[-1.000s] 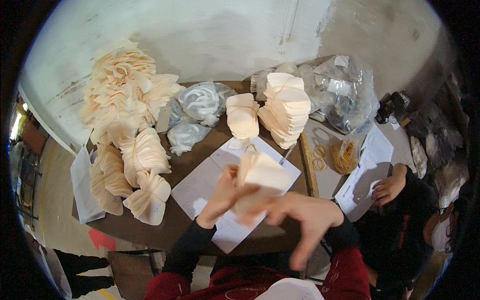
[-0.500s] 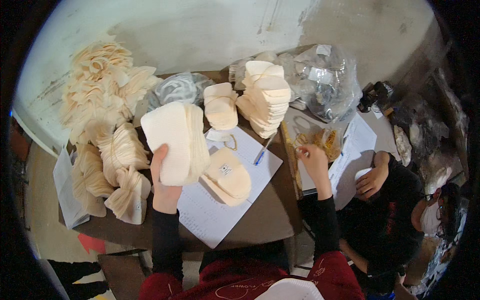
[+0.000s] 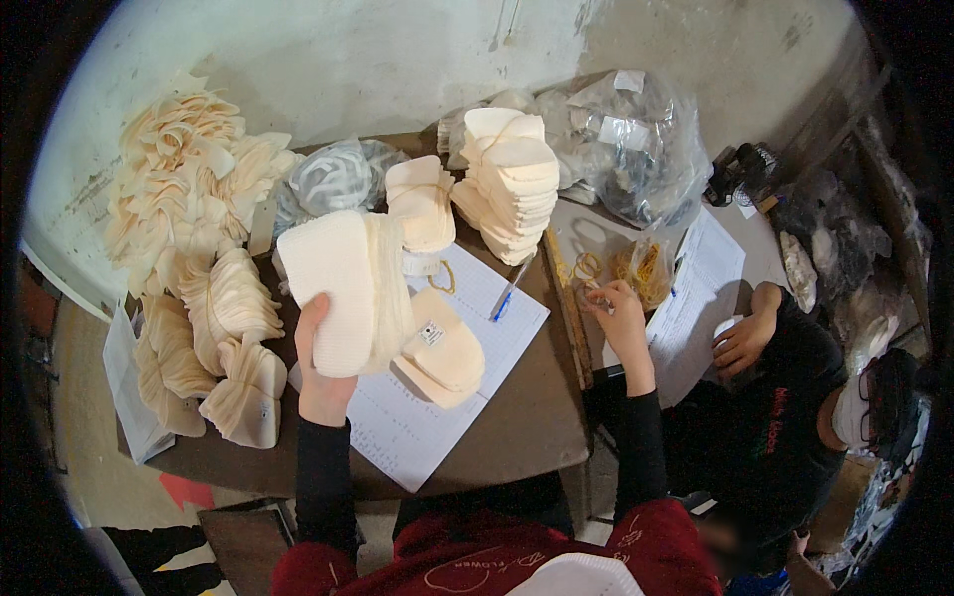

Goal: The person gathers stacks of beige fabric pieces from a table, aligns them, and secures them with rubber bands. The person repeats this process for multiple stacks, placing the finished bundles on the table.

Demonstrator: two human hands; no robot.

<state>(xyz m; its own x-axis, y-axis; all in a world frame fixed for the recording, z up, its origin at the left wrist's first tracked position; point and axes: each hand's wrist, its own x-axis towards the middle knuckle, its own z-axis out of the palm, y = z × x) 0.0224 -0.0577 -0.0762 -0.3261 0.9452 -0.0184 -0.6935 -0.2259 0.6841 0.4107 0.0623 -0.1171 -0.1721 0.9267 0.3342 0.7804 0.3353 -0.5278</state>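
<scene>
My left hand (image 3: 323, 372) grips a thick stack of cream ribbed fabric pads (image 3: 333, 293) with rounded ends, held up over the table. My right hand (image 3: 623, 323) reaches to the right, its fingertips pinched together beside a clear bag of yellow rubber bands (image 3: 646, 276); what they hold is too small to make out. Below the held stack, a smaller pile of cream pads (image 3: 444, 358) with a small printed label rests on a written paper sheet (image 3: 397, 442). A loose yellow band (image 3: 447, 278) lies on the sheet near a blue pen (image 3: 503, 304).
Banded bundles of pads (image 3: 234, 303) stand at the left, before a big loose heap (image 3: 184, 179). More bundles (image 3: 512, 184) and plastic bags (image 3: 636, 149) line the wall. At the right sits a person in black (image 3: 785, 397), one hand on papers (image 3: 696, 308).
The view has shifted a little. The pads in my left hand have spread slightly along their right side. My right hand stays by the rubber bands, fingers still pinched.
</scene>
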